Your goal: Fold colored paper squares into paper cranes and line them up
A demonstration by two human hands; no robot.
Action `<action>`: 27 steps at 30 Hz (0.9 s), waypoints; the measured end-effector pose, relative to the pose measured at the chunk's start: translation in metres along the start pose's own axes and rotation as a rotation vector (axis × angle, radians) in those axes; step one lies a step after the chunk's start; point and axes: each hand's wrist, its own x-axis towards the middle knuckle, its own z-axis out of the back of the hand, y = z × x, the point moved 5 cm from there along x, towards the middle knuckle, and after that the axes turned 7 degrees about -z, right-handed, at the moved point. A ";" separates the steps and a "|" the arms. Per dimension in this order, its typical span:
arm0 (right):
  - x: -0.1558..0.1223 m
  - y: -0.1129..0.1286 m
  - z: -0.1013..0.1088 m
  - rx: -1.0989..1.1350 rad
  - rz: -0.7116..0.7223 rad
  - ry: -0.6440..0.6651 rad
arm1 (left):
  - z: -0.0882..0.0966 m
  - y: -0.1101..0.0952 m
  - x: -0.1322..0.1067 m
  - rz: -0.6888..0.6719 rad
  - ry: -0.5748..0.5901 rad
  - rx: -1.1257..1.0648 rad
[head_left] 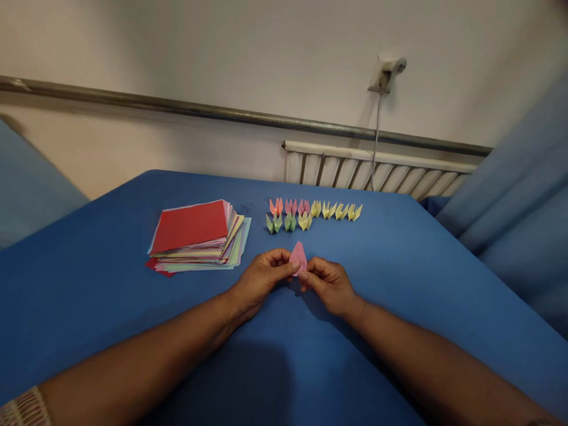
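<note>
Between my two hands is a small pink folded paper [299, 255], kite-shaped with its point facing away from me. My left hand [265, 275] pinches its lower left side, the thumb lying across the front. At the lower right edge, my right hand [331, 285] grips the paper between thumb and fingers. Both hands are just above the blue table surface [266, 367]. Beyond them stand two rows of small folded paper figures, among them a green one [290, 222], a yellow one [305, 221] and an orange-pink one [276, 206].
To the left lies a thick, uneven stack of coloured paper sheets [193, 228], red on top. Behind the table are a white radiator [328, 168], a metal rail [213, 112] and a wall socket [381, 74] with a hanging cord. A blue curtain [519, 177] borders the right side.
</note>
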 end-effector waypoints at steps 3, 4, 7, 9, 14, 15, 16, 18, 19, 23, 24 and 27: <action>0.000 -0.002 -0.002 0.063 -0.033 0.021 | 0.001 0.000 0.000 -0.003 -0.001 -0.017; 0.000 -0.002 -0.002 0.086 -0.043 0.021 | 0.002 -0.001 0.000 -0.005 -0.015 -0.012; 0.000 0.002 0.002 0.119 -0.027 -0.049 | 0.004 -0.003 0.000 -0.009 -0.071 0.042; 0.000 0.004 0.008 0.124 0.001 -0.130 | 0.003 -0.004 -0.001 -0.002 -0.086 0.094; 0.002 0.003 0.015 0.125 0.035 -0.186 | -0.003 -0.003 -0.003 0.024 -0.046 0.182; 0.003 0.003 0.015 0.119 0.037 -0.183 | -0.003 -0.003 -0.003 0.018 -0.042 0.197; 0.003 0.002 0.015 0.112 0.037 -0.179 | -0.003 -0.003 -0.003 0.010 -0.041 0.211; 0.003 0.003 0.016 0.098 0.032 -0.179 | -0.002 -0.002 -0.002 -0.003 -0.049 0.232; 0.003 0.003 0.016 0.093 0.030 -0.181 | -0.001 -0.002 -0.002 -0.004 -0.054 0.238; 0.001 0.007 0.016 0.077 0.034 -0.198 | -0.001 -0.001 -0.002 0.007 -0.057 0.232; 0.000 0.008 0.015 0.082 0.037 -0.205 | -0.001 -0.001 -0.003 0.011 -0.058 0.227; -0.001 0.011 0.015 0.117 0.041 -0.215 | -0.001 -0.001 -0.003 0.024 -0.067 0.220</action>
